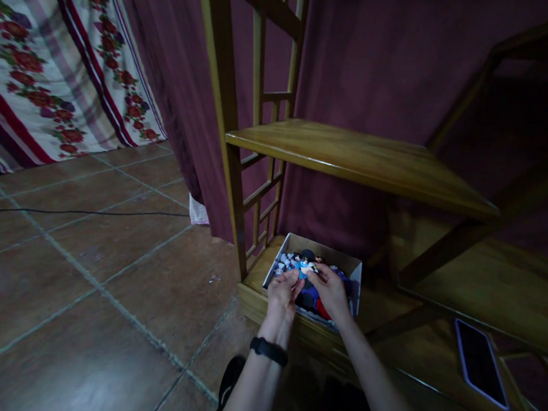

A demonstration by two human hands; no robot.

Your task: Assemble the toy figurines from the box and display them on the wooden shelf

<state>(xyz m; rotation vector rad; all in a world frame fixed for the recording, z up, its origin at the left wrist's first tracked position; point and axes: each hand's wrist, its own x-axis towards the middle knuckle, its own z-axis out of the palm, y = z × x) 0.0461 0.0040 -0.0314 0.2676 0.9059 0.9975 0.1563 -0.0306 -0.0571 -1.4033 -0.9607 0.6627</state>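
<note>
My left hand and my right hand meet above a shallow white cardboard box. Between their fingertips they pinch a small blue-and-white figurine, whose exact shape is too small to make out. Both hands have their fingers closed on it. Inside the box lie several small colourful pieces: white-and-blue figures at the left, a dark round piece at the back, and a red piece at the front. My hands and wrists cover part of the contents. A black band is around my left wrist.
The box stands on the low level of a wooden shelf unit, beside its upright post. A wooden shelf board juts out above. A phone lies at the lower right. A dark cable crosses the tiled floor.
</note>
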